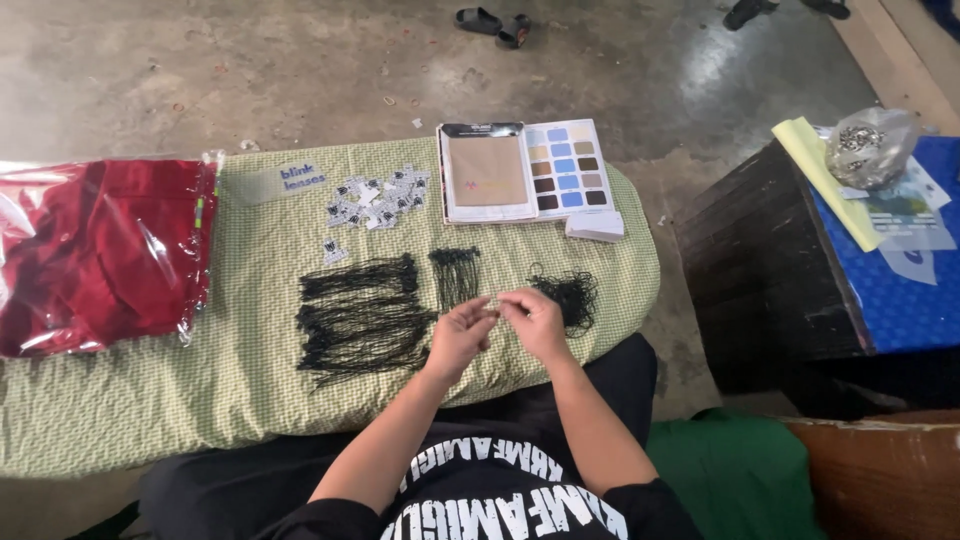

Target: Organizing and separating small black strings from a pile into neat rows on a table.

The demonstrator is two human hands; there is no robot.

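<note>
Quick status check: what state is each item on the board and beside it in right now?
left hand: fingertips pinched
right hand: fingertips pinched, meeting the left
black string bundles: laid out flat
small tags: loose heap
swatch book: open
red bagged garments: sealed in plastic
clear bag of metal bits: closed

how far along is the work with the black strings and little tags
Two piles of black strings and lie laid out straight, which looks sorted. The left hand and right hand meet over something too small to identify. A tangled clump of black strings and a heap of small tags still sit on the green checked board.
</note>
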